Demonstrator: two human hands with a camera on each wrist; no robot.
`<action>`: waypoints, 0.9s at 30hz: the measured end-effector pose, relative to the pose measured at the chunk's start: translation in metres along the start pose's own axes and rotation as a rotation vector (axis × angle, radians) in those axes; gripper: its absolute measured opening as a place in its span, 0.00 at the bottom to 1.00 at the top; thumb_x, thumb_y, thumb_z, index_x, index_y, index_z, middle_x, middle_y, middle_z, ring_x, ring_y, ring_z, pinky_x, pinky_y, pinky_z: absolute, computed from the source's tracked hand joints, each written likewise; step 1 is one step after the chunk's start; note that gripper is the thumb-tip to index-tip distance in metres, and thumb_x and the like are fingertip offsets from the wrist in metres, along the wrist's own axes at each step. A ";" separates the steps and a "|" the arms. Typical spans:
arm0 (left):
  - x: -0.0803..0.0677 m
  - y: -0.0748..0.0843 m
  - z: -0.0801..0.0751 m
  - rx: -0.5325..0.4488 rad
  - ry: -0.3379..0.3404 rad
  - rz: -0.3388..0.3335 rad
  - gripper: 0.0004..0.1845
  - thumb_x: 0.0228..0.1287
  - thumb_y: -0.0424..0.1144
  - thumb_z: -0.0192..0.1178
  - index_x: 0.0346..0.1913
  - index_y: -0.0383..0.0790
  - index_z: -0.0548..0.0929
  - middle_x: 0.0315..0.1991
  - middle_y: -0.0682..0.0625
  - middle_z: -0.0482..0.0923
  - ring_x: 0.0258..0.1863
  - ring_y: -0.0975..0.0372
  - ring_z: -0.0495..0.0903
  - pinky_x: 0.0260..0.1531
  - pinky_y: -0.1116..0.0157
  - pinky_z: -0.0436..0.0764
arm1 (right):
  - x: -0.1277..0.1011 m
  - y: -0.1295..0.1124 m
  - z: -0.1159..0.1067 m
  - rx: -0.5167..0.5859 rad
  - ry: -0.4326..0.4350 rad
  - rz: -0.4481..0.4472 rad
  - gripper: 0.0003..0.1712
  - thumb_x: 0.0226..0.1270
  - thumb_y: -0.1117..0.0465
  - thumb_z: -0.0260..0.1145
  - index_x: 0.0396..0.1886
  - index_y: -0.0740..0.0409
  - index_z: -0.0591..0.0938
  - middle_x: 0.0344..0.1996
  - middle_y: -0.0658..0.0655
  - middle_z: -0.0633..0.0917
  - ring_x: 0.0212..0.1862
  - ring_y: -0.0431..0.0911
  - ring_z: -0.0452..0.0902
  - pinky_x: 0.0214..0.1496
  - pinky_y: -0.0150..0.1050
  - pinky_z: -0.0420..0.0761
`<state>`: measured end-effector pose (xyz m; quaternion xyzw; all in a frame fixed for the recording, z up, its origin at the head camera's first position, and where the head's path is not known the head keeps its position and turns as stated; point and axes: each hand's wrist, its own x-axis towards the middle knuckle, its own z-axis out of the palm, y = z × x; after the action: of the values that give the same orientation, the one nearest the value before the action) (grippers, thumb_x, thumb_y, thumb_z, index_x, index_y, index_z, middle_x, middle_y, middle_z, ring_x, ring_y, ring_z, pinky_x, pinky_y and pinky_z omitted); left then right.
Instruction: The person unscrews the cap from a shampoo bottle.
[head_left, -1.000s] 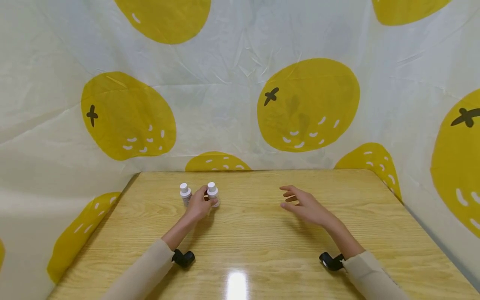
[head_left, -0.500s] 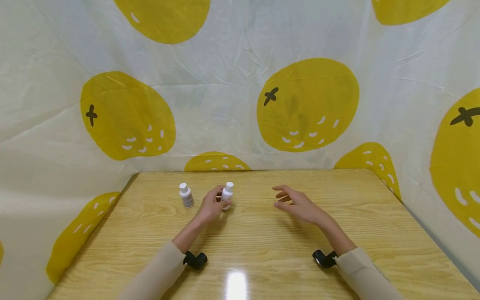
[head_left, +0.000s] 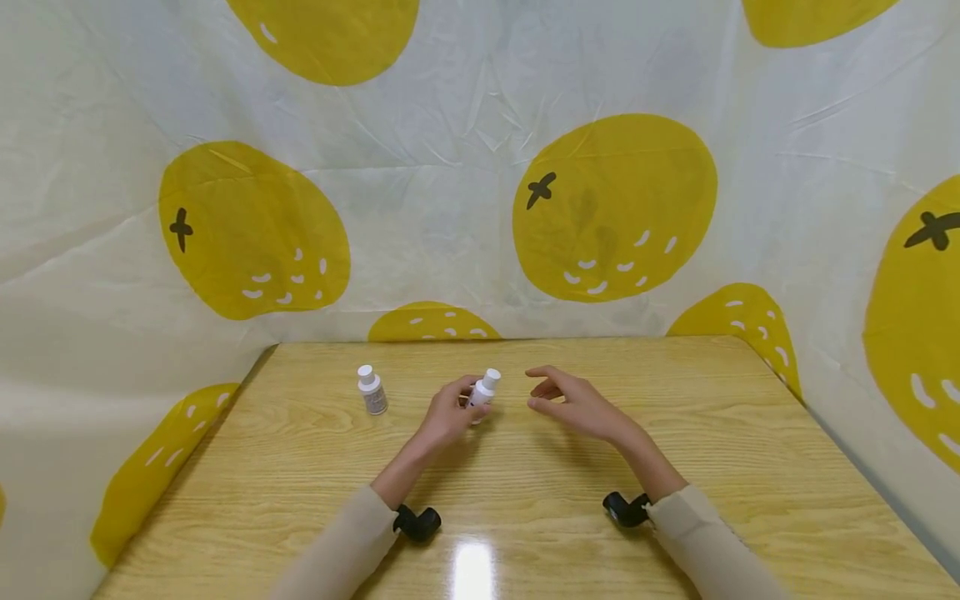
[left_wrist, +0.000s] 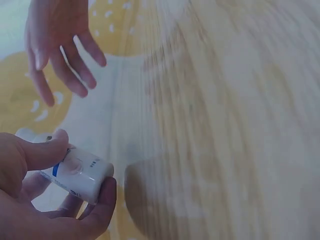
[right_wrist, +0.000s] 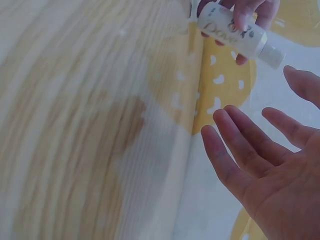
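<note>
My left hand (head_left: 448, 414) grips a small white bottle (head_left: 483, 388) with a white cap, lifted a little above the wooden table (head_left: 525, 500) and tilted to the right. The left wrist view shows the bottle's base (left_wrist: 80, 172) pinched between thumb and fingers. In the right wrist view the bottle (right_wrist: 235, 32) bears printed lettering. My right hand (head_left: 573, 404) hovers open just right of the bottle, fingers spread toward it, palm (right_wrist: 280, 190) empty. A second small white bottle (head_left: 371, 390) stands upright on the table at the back left.
A cloth backdrop (head_left: 480, 167) with large yellow fruit shapes closes off the back and both sides of the table. Black wrist cameras (head_left: 417, 522) sit under both sleeves. A light glare (head_left: 472, 571) lies on the near table edge.
My left hand has carried its bottle rightward, away from the standing bottle, toward the table's middle. My right hand has moved left to meet it; the gap between the hands has narrowed.
</note>
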<state>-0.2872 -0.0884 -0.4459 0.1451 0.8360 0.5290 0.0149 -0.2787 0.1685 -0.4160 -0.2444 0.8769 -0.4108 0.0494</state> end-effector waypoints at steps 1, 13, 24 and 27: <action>0.000 0.000 0.001 0.005 -0.003 0.002 0.22 0.69 0.29 0.66 0.65 0.37 0.80 0.53 0.36 0.82 0.43 0.54 0.81 0.42 0.60 0.83 | 0.002 -0.001 0.001 -0.002 0.002 0.003 0.31 0.78 0.51 0.63 0.75 0.55 0.70 0.56 0.62 0.86 0.60 0.58 0.81 0.60 0.56 0.81; 0.000 0.006 0.008 0.079 -0.018 0.039 0.22 0.65 0.27 0.69 0.61 0.38 0.83 0.51 0.38 0.83 0.40 0.56 0.80 0.45 0.56 0.79 | 0.013 -0.009 0.010 -0.006 0.003 0.010 0.30 0.78 0.49 0.63 0.73 0.57 0.73 0.51 0.59 0.88 0.57 0.55 0.83 0.58 0.55 0.81; 0.003 0.008 0.010 0.091 -0.030 0.033 0.24 0.62 0.28 0.71 0.62 0.39 0.84 0.50 0.39 0.84 0.37 0.58 0.78 0.40 0.62 0.77 | 0.023 -0.011 0.013 0.055 0.006 0.053 0.30 0.77 0.50 0.64 0.69 0.63 0.75 0.43 0.64 0.88 0.44 0.55 0.84 0.41 0.41 0.80; 0.003 0.009 0.011 0.100 -0.030 0.031 0.23 0.62 0.28 0.71 0.61 0.39 0.84 0.49 0.39 0.84 0.37 0.58 0.78 0.40 0.62 0.77 | 0.024 -0.010 0.014 0.070 0.012 0.045 0.27 0.77 0.50 0.64 0.65 0.64 0.78 0.40 0.67 0.88 0.40 0.59 0.83 0.36 0.39 0.78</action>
<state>-0.2863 -0.0747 -0.4421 0.1667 0.8588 0.4844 0.0119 -0.2914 0.1421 -0.4149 -0.2202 0.8676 -0.4416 0.0617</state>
